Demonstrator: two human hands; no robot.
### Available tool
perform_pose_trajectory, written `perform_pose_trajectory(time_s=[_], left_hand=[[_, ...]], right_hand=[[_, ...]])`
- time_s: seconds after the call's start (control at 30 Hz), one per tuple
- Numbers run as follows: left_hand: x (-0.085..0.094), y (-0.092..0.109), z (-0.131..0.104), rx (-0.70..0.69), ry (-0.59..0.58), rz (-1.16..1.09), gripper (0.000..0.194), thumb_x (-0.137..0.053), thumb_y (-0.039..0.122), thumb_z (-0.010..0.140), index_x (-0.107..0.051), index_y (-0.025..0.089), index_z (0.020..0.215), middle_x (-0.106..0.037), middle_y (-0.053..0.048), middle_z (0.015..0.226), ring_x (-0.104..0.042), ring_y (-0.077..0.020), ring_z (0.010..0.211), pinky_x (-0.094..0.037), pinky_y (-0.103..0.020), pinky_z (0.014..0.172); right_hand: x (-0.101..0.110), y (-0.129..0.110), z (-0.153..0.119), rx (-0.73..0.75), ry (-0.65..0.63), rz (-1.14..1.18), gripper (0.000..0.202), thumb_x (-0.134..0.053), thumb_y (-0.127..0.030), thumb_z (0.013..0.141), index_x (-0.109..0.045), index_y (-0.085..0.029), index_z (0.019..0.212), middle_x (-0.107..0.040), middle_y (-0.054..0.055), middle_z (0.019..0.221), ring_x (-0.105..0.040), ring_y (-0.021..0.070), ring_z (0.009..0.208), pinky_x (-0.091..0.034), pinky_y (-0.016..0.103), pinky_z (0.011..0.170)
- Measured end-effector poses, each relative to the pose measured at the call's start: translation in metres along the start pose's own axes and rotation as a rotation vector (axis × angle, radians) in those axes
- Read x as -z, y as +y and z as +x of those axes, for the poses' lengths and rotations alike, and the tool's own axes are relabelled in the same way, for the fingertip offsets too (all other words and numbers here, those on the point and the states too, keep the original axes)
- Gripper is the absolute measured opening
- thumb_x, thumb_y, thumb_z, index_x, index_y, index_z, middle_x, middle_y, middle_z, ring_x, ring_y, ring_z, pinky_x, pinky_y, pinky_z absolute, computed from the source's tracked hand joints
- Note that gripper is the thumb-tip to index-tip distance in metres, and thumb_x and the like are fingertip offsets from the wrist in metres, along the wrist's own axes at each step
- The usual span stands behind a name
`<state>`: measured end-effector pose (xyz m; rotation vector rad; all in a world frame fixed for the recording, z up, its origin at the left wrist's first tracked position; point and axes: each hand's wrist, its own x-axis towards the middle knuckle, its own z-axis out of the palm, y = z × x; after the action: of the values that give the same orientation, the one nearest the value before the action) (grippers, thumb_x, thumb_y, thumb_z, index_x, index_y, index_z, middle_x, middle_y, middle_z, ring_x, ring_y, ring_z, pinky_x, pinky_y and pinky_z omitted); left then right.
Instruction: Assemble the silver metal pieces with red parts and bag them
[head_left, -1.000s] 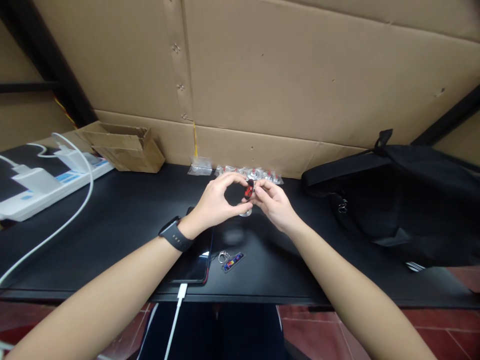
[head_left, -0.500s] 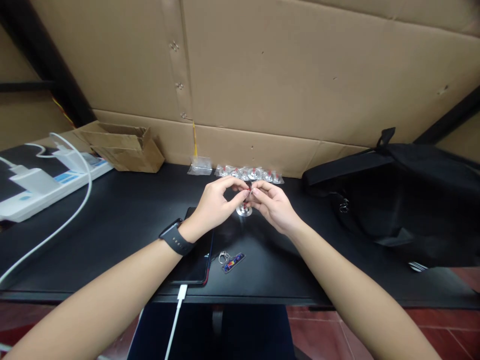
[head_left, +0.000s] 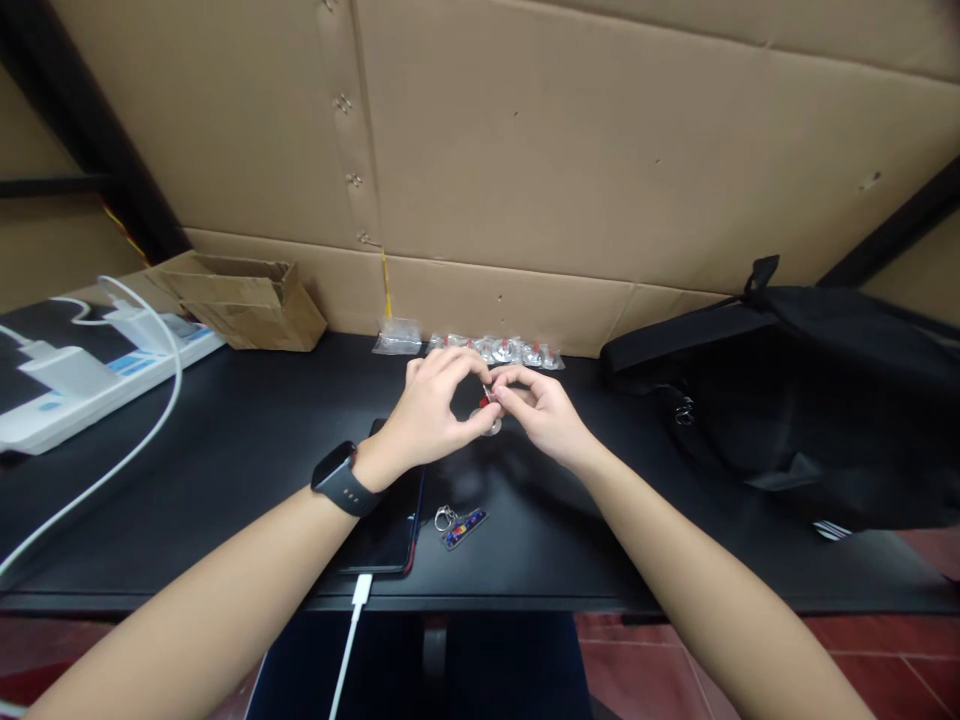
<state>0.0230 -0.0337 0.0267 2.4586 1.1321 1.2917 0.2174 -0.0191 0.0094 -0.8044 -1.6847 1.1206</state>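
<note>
Over the middle of the table, my left hand (head_left: 442,405) and my right hand (head_left: 544,410) meet at the fingertips around a small red-and-silver piece (head_left: 484,402). The left thumb and forefinger curve about it in a wide C. My right thumb and fingers pinch at its right side and hide part of it. Just beneath the left thumb shows the edge of a round silver disc (head_left: 495,427); whether it joins the held piece I cannot tell. Behind the hands lies a row of several silver discs with red parts in clear bags (head_left: 506,349).
An empty-looking clear bag (head_left: 397,337) lies beside an open cardboard box (head_left: 262,310). Nearer are a charging phone (head_left: 382,540) and a keychain (head_left: 465,528). A power strip (head_left: 90,395) with cables stands left, a black bag (head_left: 810,400) right. Cardboard (head_left: 562,180) walls the back.
My left thumb and forefinger have spread wider apart, showing more of the red part. The right hand keeps its pinch. The view has tilted slightly upward.
</note>
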Motion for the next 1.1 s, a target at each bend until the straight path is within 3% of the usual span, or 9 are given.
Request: perform_pose_trajectory(time_s=[0.13,0.27,0.43,0.67,0.97,1.1], left_hand=[[-0.006,-0.003,-0.002,0.044,-0.119,0.103,0.013,-0.068,0.030,0.082,-0.059,0.022,0.089,-0.070,-0.001,0.102,-0.056,-0.0258,0.112,-0.034,-0.039,0.094],[-0.011,-0.013,-0.005,0.113,-0.214,0.102,0.011,-0.068,0.031,0.084,-0.064,0.024,0.091,-0.071,0.000,0.106,-0.056,-0.0258,0.115,-0.031,-0.041,0.094],[-0.013,-0.018,-0.004,0.140,-0.266,0.073,0.021,-0.070,0.042,0.085,-0.070,0.027,0.100,-0.072,-0.001,0.111,-0.056,-0.0273,0.118,-0.033,-0.042,0.095],[-0.012,-0.027,-0.004,0.142,-0.344,0.100,0.043,-0.076,0.055,0.080,-0.069,0.029,0.113,-0.072,-0.003,0.113,-0.060,-0.0294,0.114,-0.033,-0.043,0.093],[-0.006,-0.027,-0.001,0.079,-0.464,0.070,0.032,-0.075,0.056,0.081,-0.074,0.028,0.096,-0.075,-0.001,0.112,-0.059,-0.0281,0.113,-0.030,-0.040,0.093],[-0.005,-0.034,-0.001,0.102,-0.429,0.073,0.042,-0.079,0.056,0.075,-0.071,0.028,0.106,-0.075,-0.002,0.110,-0.061,-0.0286,0.111,-0.029,-0.041,0.095]], right_hand=[[0.003,0.000,-0.002,0.130,-0.031,-0.311,0.015,-0.058,-0.033,0.097,-0.064,-0.019,0.092,-0.060,0.009,0.119,-0.064,0.0195,0.100,-0.056,0.032,0.079],[0.005,0.001,-0.004,0.231,-0.039,-0.579,0.008,-0.055,-0.022,0.096,-0.063,-0.021,0.094,-0.058,0.010,0.124,-0.062,0.0211,0.107,-0.055,0.034,0.082],[0.005,0.002,-0.004,0.208,-0.032,-0.605,0.008,-0.054,-0.022,0.096,-0.061,-0.021,0.093,-0.057,0.009,0.126,-0.063,0.0183,0.102,-0.055,0.032,0.079],[0.006,0.006,-0.003,0.224,-0.053,-0.577,0.007,-0.055,-0.023,0.097,-0.062,-0.021,0.096,-0.057,0.010,0.125,-0.060,0.0209,0.111,-0.055,0.033,0.081],[0.008,0.012,-0.001,0.257,-0.077,-0.597,0.009,-0.053,-0.021,0.097,-0.061,-0.020,0.094,-0.056,0.011,0.125,-0.057,0.0224,0.117,-0.049,0.040,0.099],[0.009,0.014,0.000,0.251,-0.087,-0.617,0.008,-0.054,-0.021,0.097,-0.062,-0.020,0.095,-0.056,0.010,0.123,-0.057,0.0221,0.117,-0.047,0.041,0.101]])
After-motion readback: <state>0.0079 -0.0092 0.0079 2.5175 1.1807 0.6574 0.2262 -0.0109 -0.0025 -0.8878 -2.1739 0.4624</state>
